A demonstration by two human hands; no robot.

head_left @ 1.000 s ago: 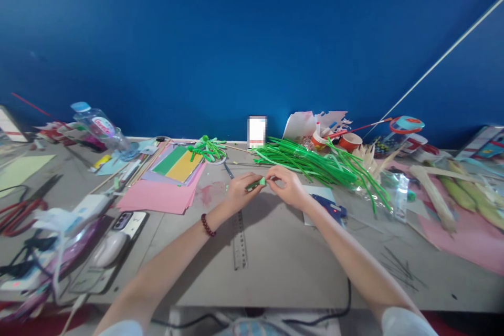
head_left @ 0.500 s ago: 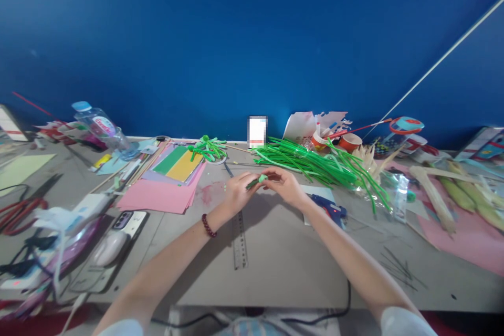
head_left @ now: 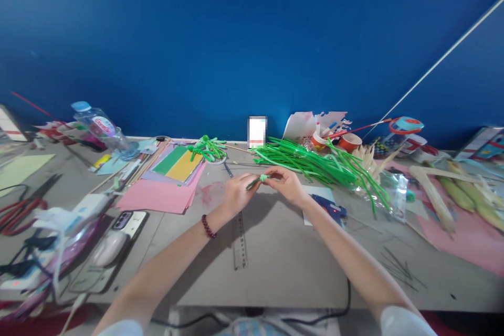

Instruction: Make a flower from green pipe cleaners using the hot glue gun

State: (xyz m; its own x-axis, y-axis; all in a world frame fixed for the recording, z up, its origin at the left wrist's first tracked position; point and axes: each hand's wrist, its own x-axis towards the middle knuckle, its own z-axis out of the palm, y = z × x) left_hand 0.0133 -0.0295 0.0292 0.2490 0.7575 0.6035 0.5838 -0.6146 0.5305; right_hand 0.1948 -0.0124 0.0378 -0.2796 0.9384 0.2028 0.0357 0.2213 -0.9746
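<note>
My left hand [head_left: 237,193] and my right hand [head_left: 285,184] meet above the middle of the grey table [head_left: 275,257]. Both are closed in a pinch on a short green pipe-cleaner piece [head_left: 258,180] with a pale green wrap at its right end. The left fingers hold its darker left end; the right fingertips pinch the pale end. A dark red bead bracelet [head_left: 208,226] sits on my left wrist. A metal ruler [head_left: 239,241] lies on the table just below the hands.
A heap of green pipe cleaners [head_left: 318,165] lies behind my right hand, a blue glue gun [head_left: 328,206] beside my right wrist. Coloured paper sheets [head_left: 167,181] lie left of centre, with a phone [head_left: 126,222], red scissors [head_left: 18,210] and a water bottle [head_left: 100,126] further left. Cups [head_left: 348,142] stand at the back right.
Both hands have shifted slightly away from me and the green piece now tilts up at its right end; my right fingers have regripped its pale tip.
</note>
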